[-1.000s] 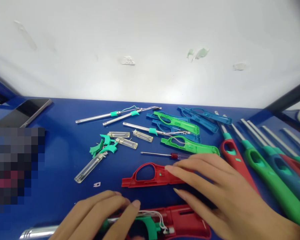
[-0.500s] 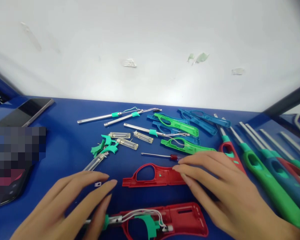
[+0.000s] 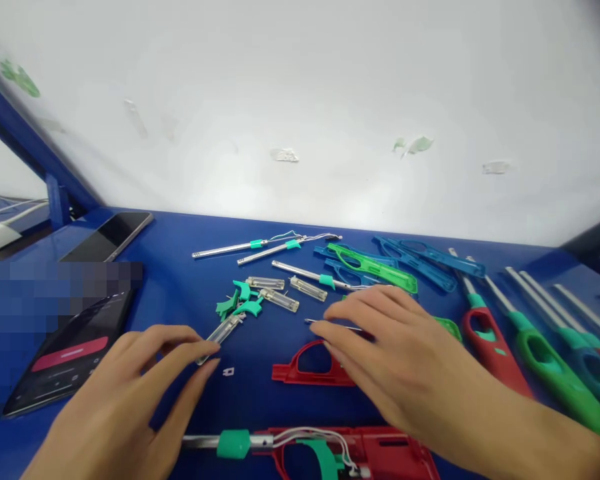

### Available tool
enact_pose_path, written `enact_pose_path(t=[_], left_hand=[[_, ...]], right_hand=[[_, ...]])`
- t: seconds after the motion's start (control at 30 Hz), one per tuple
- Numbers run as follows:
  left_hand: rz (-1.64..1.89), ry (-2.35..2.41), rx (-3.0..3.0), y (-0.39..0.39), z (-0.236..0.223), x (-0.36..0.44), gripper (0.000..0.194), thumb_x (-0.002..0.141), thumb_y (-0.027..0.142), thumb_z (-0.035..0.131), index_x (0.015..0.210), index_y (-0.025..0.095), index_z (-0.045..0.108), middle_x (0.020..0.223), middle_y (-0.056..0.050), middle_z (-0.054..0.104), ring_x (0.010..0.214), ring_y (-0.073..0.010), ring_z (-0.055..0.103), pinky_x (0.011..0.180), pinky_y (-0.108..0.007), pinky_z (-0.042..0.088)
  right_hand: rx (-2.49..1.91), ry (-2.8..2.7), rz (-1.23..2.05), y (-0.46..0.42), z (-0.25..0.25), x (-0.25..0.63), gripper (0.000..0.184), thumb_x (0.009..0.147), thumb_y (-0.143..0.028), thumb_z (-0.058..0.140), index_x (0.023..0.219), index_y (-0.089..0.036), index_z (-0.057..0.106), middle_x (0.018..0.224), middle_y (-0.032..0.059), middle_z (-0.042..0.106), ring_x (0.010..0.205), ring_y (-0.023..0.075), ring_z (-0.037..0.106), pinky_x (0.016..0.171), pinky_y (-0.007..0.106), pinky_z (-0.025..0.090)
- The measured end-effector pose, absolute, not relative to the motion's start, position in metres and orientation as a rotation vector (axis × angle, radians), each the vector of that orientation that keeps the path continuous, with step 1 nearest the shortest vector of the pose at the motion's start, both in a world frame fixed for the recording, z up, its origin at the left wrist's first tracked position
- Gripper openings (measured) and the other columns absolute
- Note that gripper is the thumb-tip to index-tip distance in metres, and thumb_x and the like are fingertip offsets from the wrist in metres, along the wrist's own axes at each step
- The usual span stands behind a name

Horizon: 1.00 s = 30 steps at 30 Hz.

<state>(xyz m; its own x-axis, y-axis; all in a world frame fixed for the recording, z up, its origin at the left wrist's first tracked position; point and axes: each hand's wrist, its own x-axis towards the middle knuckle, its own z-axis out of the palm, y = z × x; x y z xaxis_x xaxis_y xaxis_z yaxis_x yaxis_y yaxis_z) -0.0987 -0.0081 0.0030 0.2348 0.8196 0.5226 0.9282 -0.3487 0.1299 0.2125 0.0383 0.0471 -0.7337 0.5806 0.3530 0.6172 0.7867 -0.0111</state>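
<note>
My left hand (image 3: 130,393) has its index finger and thumb apart, around the lower end of a clear lighter fuel tank (image 3: 225,330) lying on the blue table. A tiny pale clip (image 3: 229,371) lies just right of the thumb. My right hand (image 3: 395,360) stretches over a red lighter shell half (image 3: 295,373), hiding its right end. Its fingertips are beside the thin shaft of a screwdriver (image 3: 310,321), whose handle is covered. In front lies another red shell half (image 3: 390,453) bearing a metal tube with a green collar (image 3: 233,444), white wires and a green trigger.
Green triggers (image 3: 227,307) and more clear tanks (image 3: 280,299) lie mid-table. Metal tubes (image 3: 230,249) with wires are behind them. Green and blue shell halves (image 3: 420,260) and several whole lighters (image 3: 555,373) occupy the right. Two phones (image 3: 75,360) are at left; a white wall stands behind.
The view has shifted, so things sit further right and lower. My left hand has come to the fuel tank's end. My right hand has moved left over the red shell towards the screwdriver tip.
</note>
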Motion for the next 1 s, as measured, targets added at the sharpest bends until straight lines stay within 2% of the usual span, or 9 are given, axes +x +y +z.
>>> enact_pose_path(t=[0.1, 0.23, 0.37, 0.47, 0.57, 0.7, 0.8, 0.9, 1.0], left_hand=[[-0.776, -1.591, -2.35, -0.006, 0.006, -0.092, 0.027, 0.104, 0.055, 0.051, 0.105, 0.036, 0.071, 0.103, 0.005, 0.07, 0.088, -0.0135, 0.066, 0.082, -0.023, 0.056], [-0.801, -1.577, -2.412, -0.005, 0.009, -0.087, 0.033, 0.107, 0.051, 0.047, 0.096, 0.038, 0.075, 0.093, 0.008, 0.07, 0.08, -0.007, 0.068, 0.073, -0.011, 0.054], [-0.661, -1.609, -2.517, -0.006, 0.005, -0.092, 0.03, 0.106, 0.037, 0.046, 0.101, 0.037, 0.076, 0.1, 0.006, 0.073, 0.086, -0.0095, 0.072, 0.073, -0.012, 0.058], [-0.508, -1.541, -2.574, -0.009, -0.001, -0.1, 0.033, 0.101, 0.024, 0.044, 0.11, 0.036, 0.074, 0.108, 0.005, 0.074, 0.094, -0.0134, 0.073, 0.073, -0.016, 0.06], [-0.444, -1.501, -2.571, -0.011, -0.006, -0.104, 0.037, 0.098, 0.018, 0.043, 0.114, 0.036, 0.072, 0.111, 0.004, 0.074, 0.098, -0.0149, 0.073, 0.072, -0.018, 0.061], [-0.484, -1.592, -2.564, -0.012, -0.005, -0.102, 0.031, 0.101, 0.024, 0.045, 0.117, 0.036, 0.068, 0.114, 0.004, 0.072, 0.102, -0.0146, 0.073, 0.081, -0.019, 0.061], [-0.619, -1.713, -2.544, -0.012, 0.001, -0.095, 0.02, 0.105, 0.035, 0.047, 0.113, 0.038, 0.065, 0.11, 0.008, 0.073, 0.096, -0.0109, 0.074, 0.087, -0.016, 0.059], [-0.865, -1.899, -2.503, -0.014, 0.007, -0.088, 0.02, 0.103, 0.054, 0.052, 0.108, 0.037, 0.063, 0.103, 0.011, 0.076, 0.084, -0.0076, 0.076, 0.073, -0.008, 0.057], [-1.005, -2.115, -2.509, -0.02, 0.013, -0.079, 0.022, 0.098, 0.057, 0.06, 0.102, 0.037, 0.066, 0.103, 0.011, 0.078, 0.085, -0.0098, 0.078, 0.073, -0.01, 0.06]], right_hand=[[-0.912, -2.711, -0.314, 0.055, 0.048, 0.185, 0.027, 0.103, -0.02, 0.063, 0.129, -0.017, 0.068, 0.115, 0.006, 0.071, 0.102, 0.0258, 0.061, 0.086, 0.041, 0.044], [-0.942, -2.734, -0.372, 0.075, 0.044, 0.157, 0.009, 0.1, -0.026, 0.069, 0.106, -0.019, 0.071, 0.095, 0.0035, 0.071, 0.085, 0.0234, 0.061, 0.075, 0.039, 0.042], [-0.972, -2.769, -0.418, 0.083, 0.041, 0.149, 0.004, 0.095, -0.018, 0.073, 0.094, -0.018, 0.069, 0.088, 0.004, 0.072, 0.083, 0.0234, 0.063, 0.075, 0.037, 0.042], [-0.99, -2.798, -0.449, 0.081, 0.043, 0.151, 0.017, 0.085, -0.002, 0.074, 0.091, -0.017, 0.069, 0.087, 0.0038, 0.073, 0.082, 0.0229, 0.065, 0.073, 0.036, 0.043], [-1.017, -2.775, -0.476, 0.077, 0.047, 0.159, 0.019, 0.084, 0.002, 0.073, 0.092, -0.015, 0.07, 0.088, 0.0059, 0.074, 0.082, 0.024, 0.066, 0.074, 0.036, 0.046], [-1.04, -2.695, -0.454, 0.067, 0.058, 0.178, 0.016, 0.091, -0.005, 0.07, 0.101, -0.017, 0.071, 0.093, 0.0063, 0.074, 0.082, 0.0228, 0.067, 0.076, 0.036, 0.05], [-1.003, -2.62, -0.334, 0.056, 0.067, 0.195, 0.02, 0.095, -0.006, 0.061, 0.106, -0.02, 0.07, 0.099, 0.0063, 0.076, 0.085, 0.0226, 0.07, 0.076, 0.036, 0.055], [-0.922, -2.519, -0.179, 0.045, 0.073, 0.207, 0.031, 0.097, -0.005, 0.043, 0.108, -0.02, 0.069, 0.099, 0.0067, 0.079, 0.082, 0.0231, 0.073, 0.067, 0.035, 0.058], [-0.871, -2.469, -0.12, 0.037, 0.074, 0.212, 0.038, 0.103, -0.008, 0.032, 0.103, -0.02, 0.069, 0.091, 0.0052, 0.081, 0.072, 0.0201, 0.074, 0.057, 0.032, 0.058]])
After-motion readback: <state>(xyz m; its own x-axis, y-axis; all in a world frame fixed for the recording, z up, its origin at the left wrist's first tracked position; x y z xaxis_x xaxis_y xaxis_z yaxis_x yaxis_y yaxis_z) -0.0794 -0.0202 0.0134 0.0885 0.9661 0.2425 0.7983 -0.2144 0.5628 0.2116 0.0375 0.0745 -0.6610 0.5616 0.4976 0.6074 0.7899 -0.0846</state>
